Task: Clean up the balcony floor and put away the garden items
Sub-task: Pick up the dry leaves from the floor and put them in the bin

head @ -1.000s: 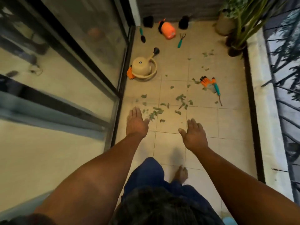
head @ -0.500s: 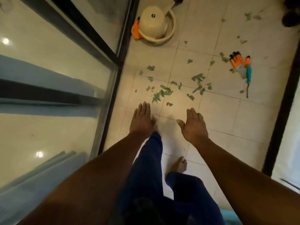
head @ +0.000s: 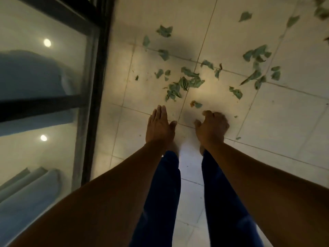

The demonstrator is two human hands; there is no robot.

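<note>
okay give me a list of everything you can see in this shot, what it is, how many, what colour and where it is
leaves: many, too scattered to count, green, strewn over the floor ahead of the hands, thickest in a clump at centre
floor tiles: several, pale cream, filling the middle and right
door frame: one, black, running down the left beside the tiles
glass door: one, reflective with two round light spots, far left
left hand: one, fingers straight, holding nothing, reaching towards the leaves
right hand: one, fingers loosely curled, holding nothing, just short of the nearest leaf
legs: two, in dark blue trousers, bottom centre
</note>
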